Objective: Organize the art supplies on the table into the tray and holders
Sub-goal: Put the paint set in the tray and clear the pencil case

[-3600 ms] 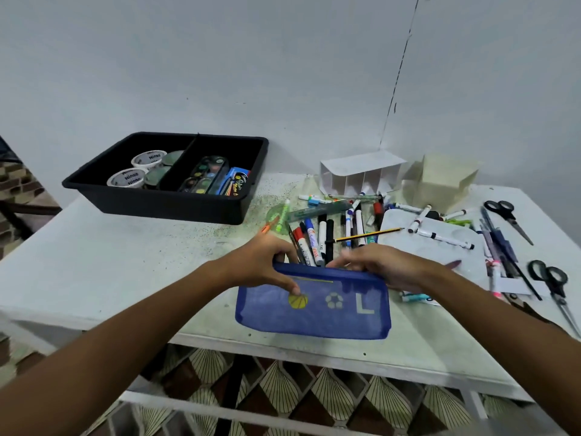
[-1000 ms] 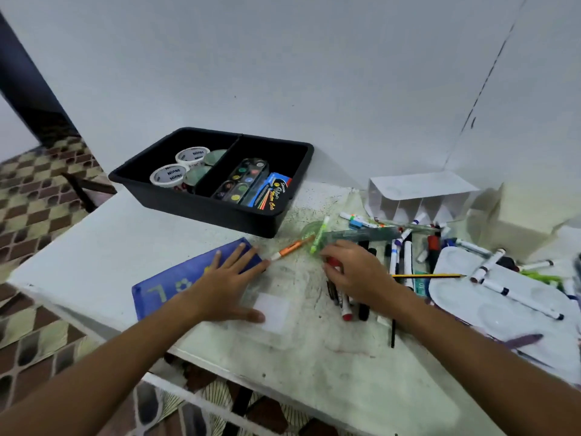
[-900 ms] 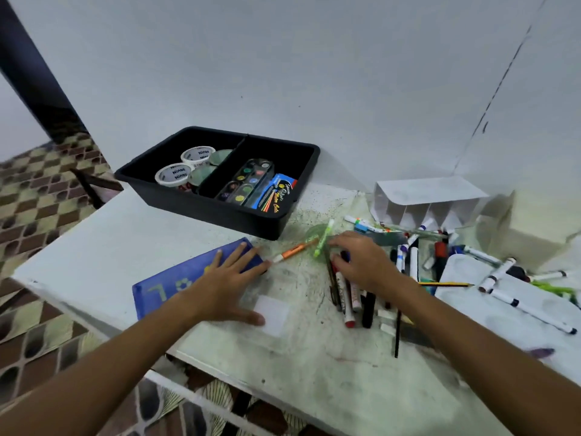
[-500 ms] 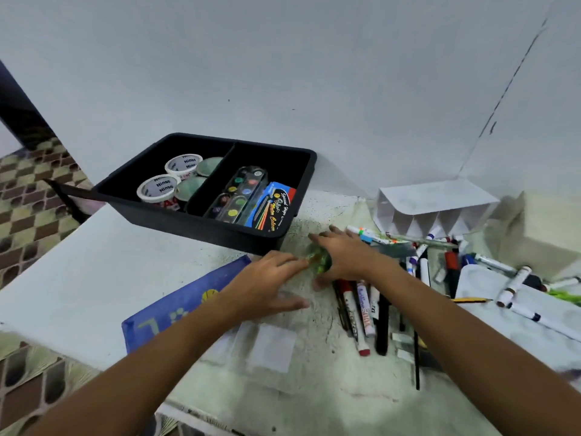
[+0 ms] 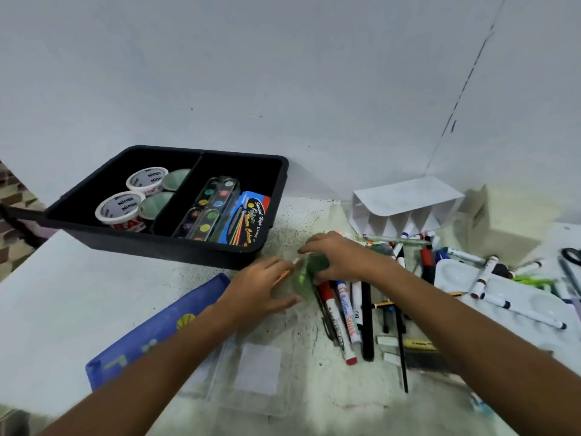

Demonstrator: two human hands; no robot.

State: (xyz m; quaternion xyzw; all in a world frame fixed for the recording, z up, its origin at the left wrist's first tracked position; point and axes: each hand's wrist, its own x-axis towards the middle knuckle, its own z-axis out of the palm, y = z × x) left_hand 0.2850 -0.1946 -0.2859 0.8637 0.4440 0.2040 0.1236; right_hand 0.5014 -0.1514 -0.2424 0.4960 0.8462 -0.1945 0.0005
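Note:
My left hand (image 5: 261,287) lies over an orange pen (image 5: 284,273), fingers curled on it and thumb below. Right beside it, my right hand (image 5: 341,256) closes around a green translucent plastic piece (image 5: 311,267) with a light green pen (image 5: 301,275) on it. The two hands nearly touch, just in front of the black tray (image 5: 176,247). That tray holds tape rolls (image 5: 121,209) on the left, a watercolour set (image 5: 207,209) and a crayon box (image 5: 248,218) on the right. A white divided holder (image 5: 405,206) lies on its side at the back.
Markers and pens (image 5: 349,313) lie heaped under my right forearm. A blue pouch (image 5: 157,332) and a clear plastic case (image 5: 251,372) sit near the front edge. A white paint palette (image 5: 518,300), a beige box (image 5: 503,221) and scissors (image 5: 572,256) are on the right.
My left hand left the blue pouch and moved right onto the orange pen. My right hand slid left from the marker heap onto the green plastic piece.

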